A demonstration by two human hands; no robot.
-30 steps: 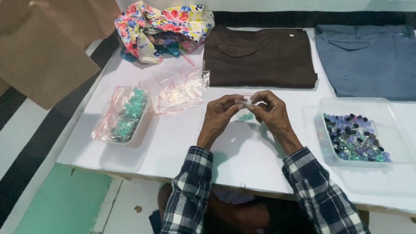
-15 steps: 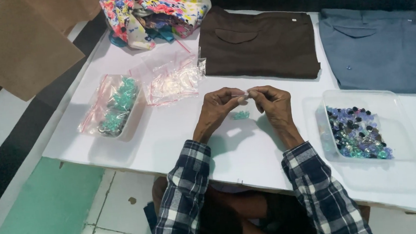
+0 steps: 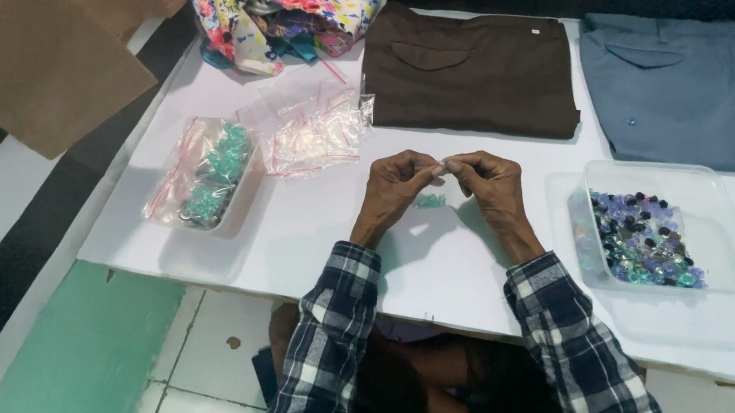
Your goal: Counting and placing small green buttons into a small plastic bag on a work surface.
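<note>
Pinching a tiny clear bag (image 3: pixel 440 170) between my left hand (image 3: pixel 397 187) and right hand (image 3: pixel 488 184), both closed on it, over green beads (image 3: pixel 429 200) on the surface (image 3: pixel 315 211).

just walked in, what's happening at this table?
A person in a plaid shirt holds both hands together over a white table. The left hand and right hand pinch a small clear bag holding greenish beads. A clear tray of beads sits to the right; a pile of empty bags lies to the left.
</note>
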